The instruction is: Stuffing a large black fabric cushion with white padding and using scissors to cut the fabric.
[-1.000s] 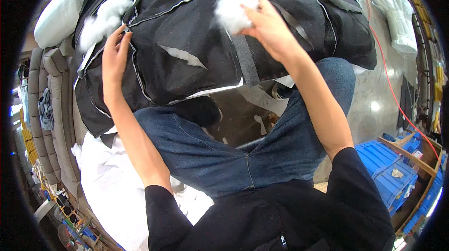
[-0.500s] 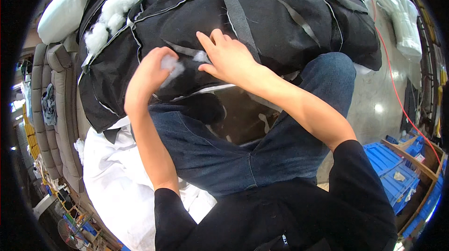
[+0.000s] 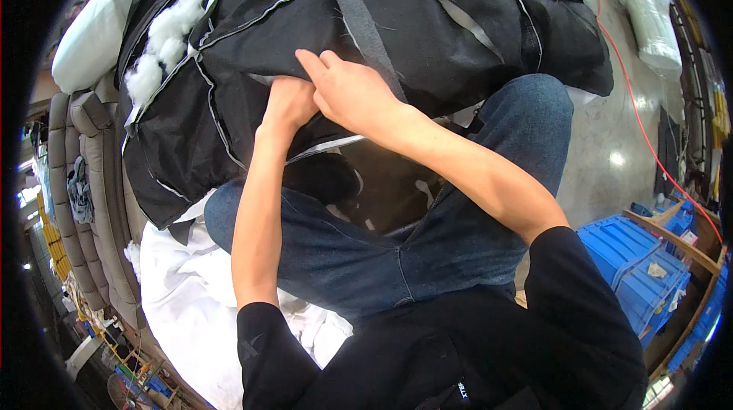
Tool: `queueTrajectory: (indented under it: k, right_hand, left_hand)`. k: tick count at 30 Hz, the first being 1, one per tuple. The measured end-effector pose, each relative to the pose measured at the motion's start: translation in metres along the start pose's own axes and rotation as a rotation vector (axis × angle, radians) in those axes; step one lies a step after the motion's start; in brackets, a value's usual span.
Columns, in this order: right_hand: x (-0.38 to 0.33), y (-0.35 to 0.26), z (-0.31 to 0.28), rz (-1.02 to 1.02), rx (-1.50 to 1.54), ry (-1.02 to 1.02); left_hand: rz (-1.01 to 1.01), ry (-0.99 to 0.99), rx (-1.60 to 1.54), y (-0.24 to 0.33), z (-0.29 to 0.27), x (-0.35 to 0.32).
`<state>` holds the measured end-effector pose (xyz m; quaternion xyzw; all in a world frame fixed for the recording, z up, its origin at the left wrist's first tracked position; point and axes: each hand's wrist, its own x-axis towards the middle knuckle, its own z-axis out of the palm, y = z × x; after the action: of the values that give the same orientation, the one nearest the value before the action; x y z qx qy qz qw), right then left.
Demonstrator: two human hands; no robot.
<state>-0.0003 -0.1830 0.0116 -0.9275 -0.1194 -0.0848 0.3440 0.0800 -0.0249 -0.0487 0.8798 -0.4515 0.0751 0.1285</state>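
A large black fabric cushion cover [image 3: 252,36] with white piping lies across my knees. My left hand [image 3: 292,102] has its fingers pushed into a slit in the cover, so they are hidden, along with anything they may hold. Just right of it, my right hand [image 3: 355,97] rests over the same slit. Its index finger is stretched out on the cloth, and its thumb touches the left hand. White fluffy stuffing [image 3: 172,32] bulges from another opening at the cover's upper left. A grey strip [image 3: 365,32] runs over the fabric beside my right hand.
White cloth [image 3: 183,280] is heaped at my left, near a grey tufted cushion piece [image 3: 103,181]. At the right stand blue plastic boxes [image 3: 630,257] by a wooden frame. A red hose [image 3: 635,104] trails across the floor near a wrapped white roll [image 3: 649,20].
My left hand has moved right and into the slit; the stuffing tuft by its fingers is out of sight. My right hand has shifted slightly left, and the whole view has shifted a little.
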Motion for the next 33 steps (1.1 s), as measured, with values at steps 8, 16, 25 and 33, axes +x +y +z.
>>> queueTrajectory:
  k: [8, 16, 25, 33]
  right_hand:
    - [-0.012, -0.012, -0.021, -0.091, 0.082, -0.1]
    - [-0.003, 0.015, -0.065, -0.02, 0.06, 0.096]
    - [0.007, 0.023, -0.063, 0.028, 0.066, 0.115]
    - [0.001, 0.034, -0.074, -0.023, 0.073, 0.13]
  left_hand:
    - [-0.127, -0.093, -0.042, 0.013, -0.017, 0.002]
    - [-0.152, -0.044, 0.223, 0.042, -0.081, -0.036]
    - [-0.088, 0.011, -0.177, 0.017, -0.034, 0.03]
    - [-0.166, -0.234, -0.053, 0.0, -0.036, 0.016]
